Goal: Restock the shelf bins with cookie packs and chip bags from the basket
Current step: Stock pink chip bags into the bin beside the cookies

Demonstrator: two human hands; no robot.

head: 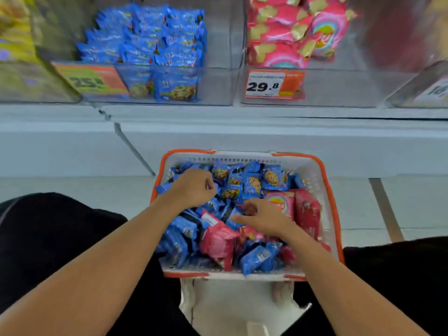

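Both hands are down in the basket (322,175) at lower centre, which is heaped with blue cookie packs (252,185) and pink chip bags (306,212); the left hand (194,187) curls onto cookie packs, though whether it grips one cannot be told; the right hand (263,218) hovers spread; the shelf bins (218,86) at the top are part-filled, so most restocking seems left.

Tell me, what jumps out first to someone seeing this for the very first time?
Two bare hands, left hand and right hand, dig into a white basket with an orange rim, heaped with blue cookie packs and pink chip bags. Above, clear shelf bins hold matching blue packs on the left and pink bags on the right, over a 29.8 price tag.
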